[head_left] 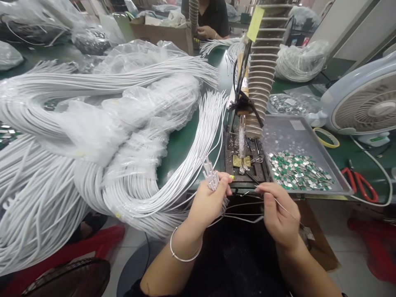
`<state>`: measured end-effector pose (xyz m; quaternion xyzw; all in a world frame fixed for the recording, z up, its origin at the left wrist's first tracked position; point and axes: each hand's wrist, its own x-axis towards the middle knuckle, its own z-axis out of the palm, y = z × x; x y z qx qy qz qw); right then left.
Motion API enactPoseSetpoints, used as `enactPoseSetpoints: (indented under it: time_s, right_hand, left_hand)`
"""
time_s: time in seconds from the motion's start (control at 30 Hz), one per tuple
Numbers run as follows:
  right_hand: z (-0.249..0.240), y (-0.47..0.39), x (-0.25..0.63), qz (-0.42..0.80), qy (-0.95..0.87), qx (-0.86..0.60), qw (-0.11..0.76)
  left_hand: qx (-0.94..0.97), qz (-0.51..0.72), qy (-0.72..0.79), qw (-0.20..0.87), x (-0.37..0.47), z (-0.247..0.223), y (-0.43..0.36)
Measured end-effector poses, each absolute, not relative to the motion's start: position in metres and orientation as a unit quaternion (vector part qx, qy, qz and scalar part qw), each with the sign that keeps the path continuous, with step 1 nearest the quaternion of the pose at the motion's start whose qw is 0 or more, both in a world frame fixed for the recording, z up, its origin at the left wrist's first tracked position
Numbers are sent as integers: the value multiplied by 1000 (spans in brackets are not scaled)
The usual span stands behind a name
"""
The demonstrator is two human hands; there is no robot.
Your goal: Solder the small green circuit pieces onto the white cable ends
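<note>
My left hand (208,203) is closed around a bundle of white cables (210,175), their cut ends pointing up above the fingers. A small yellow bit (232,177) shows at its fingertips. Between thumb and fingers, my right hand (281,214) pinches a thin silvery solder wire (286,209), which trails back past the wrist. Just beyond both hands, a soldering iron (242,136) is fixed tip-down in a dark metal stand (230,167). Its tip is close to a blob of solder (243,169) and a yellow sponge pad (237,161).
Large bundles of white cables (123,189) in plastic cover the left side. A ribbed hose (262,66) hangs over the stand. On the right are a grey tray (340,181) of small green-and-silver boards (297,171), red-handled pliers (360,185), a tape roll (335,142) and a fan (368,99). Another person (213,18) sits opposite.
</note>
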<state>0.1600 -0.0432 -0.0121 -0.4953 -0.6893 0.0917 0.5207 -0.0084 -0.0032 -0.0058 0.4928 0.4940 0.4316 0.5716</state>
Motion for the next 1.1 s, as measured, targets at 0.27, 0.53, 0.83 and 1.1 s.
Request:
enactPoseSetpoints:
  time_s: [0.27, 0.53, 0.83, 1.1]
  right_hand:
    - [-19, -61, 148, 175, -724, -481, 462]
    - [-46, -59, 134, 194, -762, -482, 386]
    - [-27, -64, 148, 141, -754, -486, 420]
    - [-36, -74, 154, 199, -736, -489, 424]
  left_hand:
    - [401, 465, 385, 689, -2, -7, -11]
    - [367, 482, 340, 719, 7, -15, -17]
    - [426, 478, 432, 635, 5, -15, -21]
    - [299, 480, 284, 774, 4, -5, -26]
